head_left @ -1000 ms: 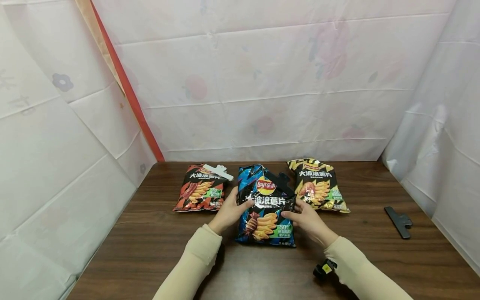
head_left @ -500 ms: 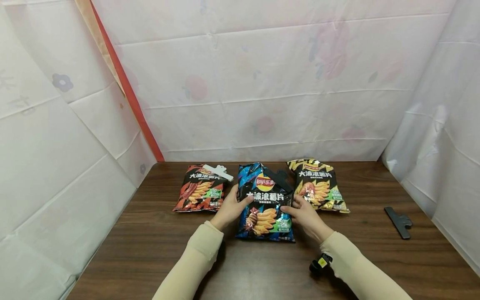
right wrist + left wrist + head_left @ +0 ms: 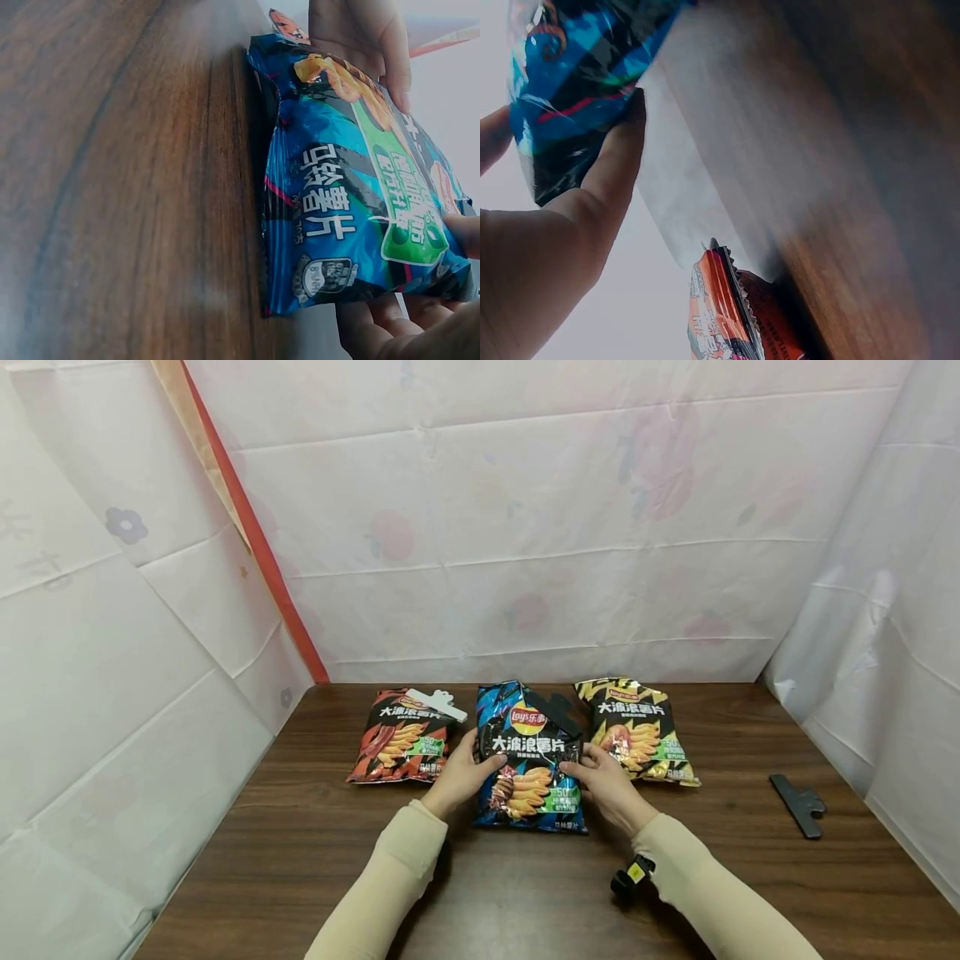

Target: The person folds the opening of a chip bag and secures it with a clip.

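A blue and black bag of chips (image 3: 528, 789) is held at the table's middle, printed front up, with a black bag clip (image 3: 555, 713) slanting across its top right corner. My left hand (image 3: 457, 778) grips its left side, thumb on the front. On the right side my right hand (image 3: 611, 789) holds it likewise; the right wrist view shows that thumb on top and fingers (image 3: 375, 322) under the bag (image 3: 337, 195). In the left wrist view the bag (image 3: 577, 82) rises above my left hand (image 3: 562, 232). The bag's back is hidden.
A red bag of chips (image 3: 397, 743) with a white clip (image 3: 437, 702) lies at back left. At back right lies a yellow and black bag (image 3: 637, 731). Another black clip (image 3: 798, 807) rests near the table's right edge. Fabric walls (image 3: 525, 527) enclose the back and sides.
Both hands have moved the blue bag slightly away from me, toward the back of the table. My right hand has shifted a little inward with it. The other bags and the loose clip have stayed put.
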The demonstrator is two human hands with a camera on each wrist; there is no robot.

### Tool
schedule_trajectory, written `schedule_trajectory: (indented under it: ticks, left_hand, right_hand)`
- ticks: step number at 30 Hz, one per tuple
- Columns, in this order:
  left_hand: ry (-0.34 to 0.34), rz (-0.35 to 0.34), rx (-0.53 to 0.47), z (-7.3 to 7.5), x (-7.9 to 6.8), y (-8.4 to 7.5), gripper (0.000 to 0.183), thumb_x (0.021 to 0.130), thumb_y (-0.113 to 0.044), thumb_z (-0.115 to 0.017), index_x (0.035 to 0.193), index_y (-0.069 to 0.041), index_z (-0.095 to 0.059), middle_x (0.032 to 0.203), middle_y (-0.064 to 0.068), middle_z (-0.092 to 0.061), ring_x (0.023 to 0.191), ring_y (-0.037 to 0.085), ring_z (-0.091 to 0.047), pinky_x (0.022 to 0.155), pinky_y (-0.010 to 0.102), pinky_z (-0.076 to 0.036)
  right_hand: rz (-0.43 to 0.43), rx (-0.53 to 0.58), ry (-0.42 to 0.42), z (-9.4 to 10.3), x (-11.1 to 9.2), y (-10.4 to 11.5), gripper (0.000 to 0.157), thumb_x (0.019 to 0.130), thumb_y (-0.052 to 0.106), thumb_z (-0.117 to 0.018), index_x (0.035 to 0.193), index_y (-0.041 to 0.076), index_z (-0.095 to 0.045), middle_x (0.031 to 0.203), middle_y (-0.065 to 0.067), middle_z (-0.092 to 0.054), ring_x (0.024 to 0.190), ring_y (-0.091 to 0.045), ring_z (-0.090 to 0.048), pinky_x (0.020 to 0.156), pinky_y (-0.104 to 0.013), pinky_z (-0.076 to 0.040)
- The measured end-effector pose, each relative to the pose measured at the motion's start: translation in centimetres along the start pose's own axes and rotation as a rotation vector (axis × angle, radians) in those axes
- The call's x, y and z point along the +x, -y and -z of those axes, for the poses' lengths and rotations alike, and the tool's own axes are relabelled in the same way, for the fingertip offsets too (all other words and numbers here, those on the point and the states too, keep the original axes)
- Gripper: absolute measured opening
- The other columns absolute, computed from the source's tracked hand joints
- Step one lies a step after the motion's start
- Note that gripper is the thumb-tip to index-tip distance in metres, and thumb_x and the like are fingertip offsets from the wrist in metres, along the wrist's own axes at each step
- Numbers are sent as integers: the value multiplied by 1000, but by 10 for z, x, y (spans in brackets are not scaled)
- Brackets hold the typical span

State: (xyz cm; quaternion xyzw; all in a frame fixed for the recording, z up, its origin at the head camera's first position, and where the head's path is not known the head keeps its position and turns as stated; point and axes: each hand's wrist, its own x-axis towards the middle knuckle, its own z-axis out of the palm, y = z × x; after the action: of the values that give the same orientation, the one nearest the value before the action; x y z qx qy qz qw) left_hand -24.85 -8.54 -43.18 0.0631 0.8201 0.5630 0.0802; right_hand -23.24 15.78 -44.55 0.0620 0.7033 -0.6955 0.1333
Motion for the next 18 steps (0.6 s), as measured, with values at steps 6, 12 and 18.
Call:
schedule_trajectory:
  ticks: [6, 12, 18]
  left_hand:
    - [-2, 37, 87, 0, 1, 0, 80, 92, -30, -69, 155, -7, -24, 155, 20, -36, 140, 40, -38, 108, 58, -36]
    - [20, 51, 86, 1, 2, 1, 81, 92, -30, -70, 155, -8, -24, 156, 20, -33, 141, 40, -35, 109, 59, -35]
    - [20, 49, 54, 2, 3, 2, 82, 90, -25, -72, 155, -8, -24, 155, 20, -34, 140, 40, -38, 109, 58, -36]
  right_hand:
    - [-8, 13, -47, -3, 9, 0, 34, 97, 16, -62, 127, 6, -49, 142, -22, -52, 111, -23, -59, 84, -36, -51]
    - [-13, 5, -50, -5, 14, 2, 35, 98, 18, -61, 127, 5, -47, 146, -23, -47, 120, -30, -54, 89, -42, -47]
    - [-22, 8, -34, -4, 18, 5, 56, 98, 22, -61, 145, 5, -35, 157, -25, -29, 141, -40, -35, 107, -58, -36]
